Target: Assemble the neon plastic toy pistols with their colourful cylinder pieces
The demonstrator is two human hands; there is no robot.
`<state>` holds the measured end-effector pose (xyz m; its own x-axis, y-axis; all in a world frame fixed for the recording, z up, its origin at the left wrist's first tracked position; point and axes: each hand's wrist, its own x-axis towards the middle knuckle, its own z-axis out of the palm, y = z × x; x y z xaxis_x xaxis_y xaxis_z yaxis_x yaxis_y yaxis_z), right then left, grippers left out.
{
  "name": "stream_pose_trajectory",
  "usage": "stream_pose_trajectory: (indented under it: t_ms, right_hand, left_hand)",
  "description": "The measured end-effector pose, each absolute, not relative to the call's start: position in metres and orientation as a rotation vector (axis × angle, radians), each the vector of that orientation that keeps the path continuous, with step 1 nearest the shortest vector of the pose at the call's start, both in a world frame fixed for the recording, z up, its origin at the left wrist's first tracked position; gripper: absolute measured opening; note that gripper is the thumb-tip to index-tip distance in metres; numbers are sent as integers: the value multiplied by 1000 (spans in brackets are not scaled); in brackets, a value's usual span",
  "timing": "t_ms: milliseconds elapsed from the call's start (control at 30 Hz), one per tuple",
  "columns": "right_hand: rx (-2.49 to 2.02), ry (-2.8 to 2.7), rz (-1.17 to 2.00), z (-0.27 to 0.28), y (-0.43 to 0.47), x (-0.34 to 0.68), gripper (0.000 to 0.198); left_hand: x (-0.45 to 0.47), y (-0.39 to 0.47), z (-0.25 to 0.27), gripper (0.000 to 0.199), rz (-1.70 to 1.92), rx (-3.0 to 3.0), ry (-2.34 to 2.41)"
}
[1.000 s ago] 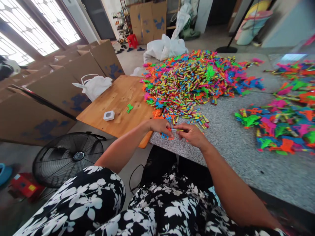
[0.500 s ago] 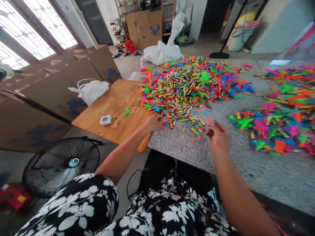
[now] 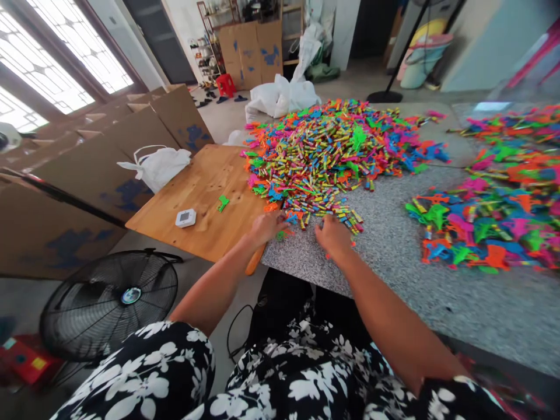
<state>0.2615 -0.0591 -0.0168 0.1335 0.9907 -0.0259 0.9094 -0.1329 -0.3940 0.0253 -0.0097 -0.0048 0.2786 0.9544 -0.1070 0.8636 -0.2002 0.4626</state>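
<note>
My left hand point(image 3: 266, 227) is at the seam between the wooden board and the grey stone top, its fingers curled over small plastic toy pieces. Orange, green and blue bits point(image 3: 286, 233) stick out by its fingertips, slightly blurred. My right hand point(image 3: 335, 238) is at the near edge of a heap of small striped tubes point(image 3: 315, 201), palm down with fingers bent. What its fingertips hold is hidden. Behind both hands rises a large pile of brightly coloured plastic toys and tubes point(image 3: 341, 137). An orange toy piece point(image 3: 271, 207) lies just beyond my left hand.
On the wooden board point(image 3: 192, 186) lie a white digital device point(image 3: 186, 217), a green toy piece point(image 3: 223, 203) and a white plastic bag point(image 3: 160, 166). Rows of coloured toys point(image 3: 485, 227) cover the right side. A black fan point(image 3: 131, 294) and cardboard boxes point(image 3: 131, 140) stand left.
My right hand has moved left from the bare stone to the edge of the tubes, covering the loose orange pieces there. My left hand stays nearly in place.
</note>
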Motion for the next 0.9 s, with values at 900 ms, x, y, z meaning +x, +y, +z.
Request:
stream_pose_trajectory:
  t_ms: [900]
  right_hand:
    - [-1175,-988,1333,-15,-119,227,39]
  left_hand:
    - [91,-61,17,16,1073,537,1029]
